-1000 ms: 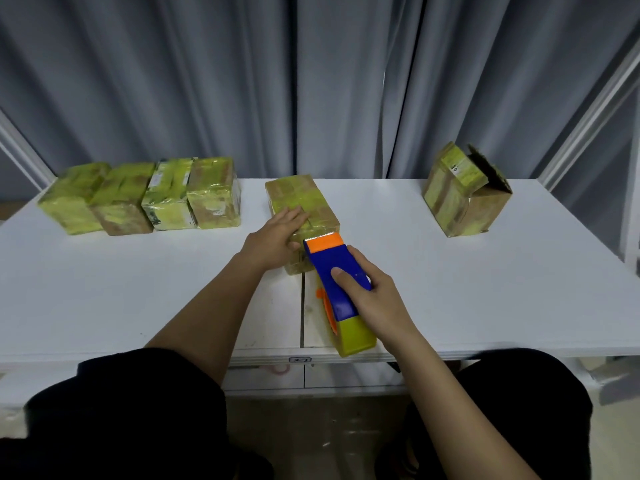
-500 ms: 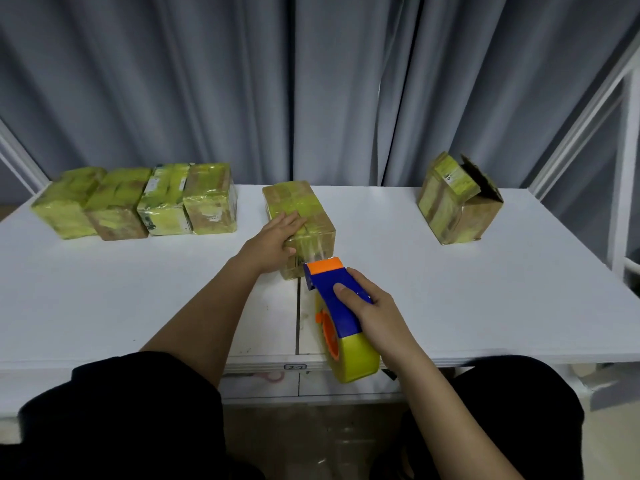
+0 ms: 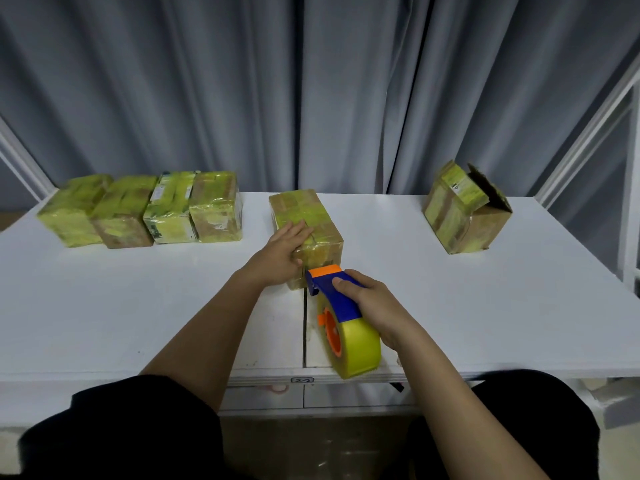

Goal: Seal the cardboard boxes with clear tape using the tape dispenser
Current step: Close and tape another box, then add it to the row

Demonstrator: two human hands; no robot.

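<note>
A taped cardboard box (image 3: 304, 216) lies lengthwise at the middle of the white table (image 3: 138, 306). My left hand (image 3: 282, 252) rests flat on its near left top, fingers straight. My right hand (image 3: 369, 306) grips the blue handle of the tape dispenser (image 3: 341, 317), which has an orange tip and a yellowish tape roll. The dispenser's orange tip sits against the lower part of the box's near end face. An open-flapped cardboard box (image 3: 464, 211) stands at the far right.
Several taped boxes (image 3: 142, 209) stand in a row at the back left. Grey curtains hang behind the table. A white metal frame (image 3: 588, 133) rises at the right edge. A seam (image 3: 304, 327) runs down the tabletop below the box.
The dispenser has slid from the box's top down over its near edge to the end face and tilted roll-down toward me. My left hand stays pressed on the box.
</note>
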